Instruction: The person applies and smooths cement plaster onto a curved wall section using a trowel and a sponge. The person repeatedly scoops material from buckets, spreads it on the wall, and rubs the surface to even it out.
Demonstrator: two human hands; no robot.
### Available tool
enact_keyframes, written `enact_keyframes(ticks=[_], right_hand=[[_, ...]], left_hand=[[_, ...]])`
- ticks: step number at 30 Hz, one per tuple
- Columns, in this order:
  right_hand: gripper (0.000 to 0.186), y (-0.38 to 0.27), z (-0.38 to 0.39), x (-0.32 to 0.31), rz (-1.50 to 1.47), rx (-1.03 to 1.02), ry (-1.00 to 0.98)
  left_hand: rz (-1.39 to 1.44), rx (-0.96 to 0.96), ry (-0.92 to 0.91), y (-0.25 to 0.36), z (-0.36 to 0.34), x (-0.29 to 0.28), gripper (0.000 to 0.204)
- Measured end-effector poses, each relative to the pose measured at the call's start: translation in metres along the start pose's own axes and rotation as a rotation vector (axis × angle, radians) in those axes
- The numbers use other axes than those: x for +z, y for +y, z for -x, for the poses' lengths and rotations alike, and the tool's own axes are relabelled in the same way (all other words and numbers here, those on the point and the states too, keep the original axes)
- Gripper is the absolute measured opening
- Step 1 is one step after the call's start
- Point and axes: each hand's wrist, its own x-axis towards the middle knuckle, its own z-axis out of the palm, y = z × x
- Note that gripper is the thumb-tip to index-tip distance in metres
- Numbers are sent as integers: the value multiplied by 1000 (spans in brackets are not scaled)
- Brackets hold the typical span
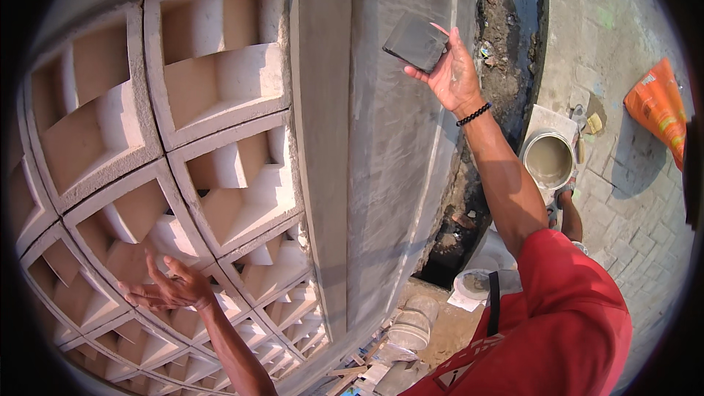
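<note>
My right hand (455,79) is raised at the upper middle, gripping a dark grey, squared block (413,42) between thumb and fingers. The block looks like a sponge or rubbing pad, and it lies against or just in front of the smooth grey plastered wall (389,154); whether it touches cannot be told. At lower left my left hand (172,287) has its fingers spread and holds nothing. It is in front of a panel of pale hollow ventilation blocks (152,51), near or lightly touching them.
A dirty drainage ditch (506,37) runs along the wall's foot. On the paving (623,257) stand a white bucket (527,154) of murky liquid and an orange sack (655,106), with a small yellow piece (594,124) nearby. Below are a round basin (469,286) and stacked tubs (408,334).
</note>
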Motion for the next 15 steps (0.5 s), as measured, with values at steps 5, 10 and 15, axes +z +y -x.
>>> enact_keyframes(ticks=[5, 10, 15], right_hand=[[58, 3, -11, -1, -319, 61, -111], [65, 9, -12, 0, -329, 146, -66], [69, 11, -32, 30, 61, -238, 146]], left_hand=[[-46, 5, 4, -6, 1, 4, 34], [-7, -26, -25, 0, 2, 0, 33], [8, -24, -26, -2, 2, -1, 35]])
